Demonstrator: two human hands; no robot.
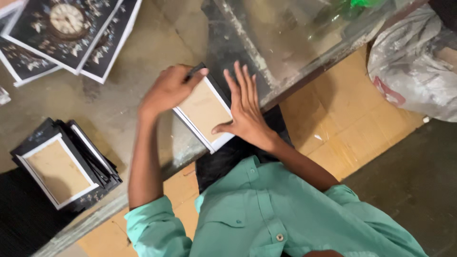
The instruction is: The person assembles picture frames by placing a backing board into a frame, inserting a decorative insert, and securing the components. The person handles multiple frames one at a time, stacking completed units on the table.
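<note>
- Near the middle of the frame, a small picture frame (205, 114) lies back-up on the tabletop (119, 104), its tan backing board bordered in white with a dark edge.
- At the upper left corner of that frame, the left hand (169, 88) is curled over the edge, fingers bent and gripping the dark rim.
- On the right side of it, the right hand (245, 107) lies flat and spread, fingers straight and pointing toward the top of the picture, the thumb pressing on the white border; it grips nothing.
- Lower left, a stack of similar frames (64, 166) sits on the tabletop, the top one also showing a tan back.
- Upper left, printed pictures of a clock (71, 28) on dark ground overlap each other.
- Upper right, a crumpled plastic sack (412, 71) rests on brown cardboard sheets (342, 119) spread over the floor.
- Along the bottom, green shirt sleeves (266, 214) cover both arms to the elbow.
</note>
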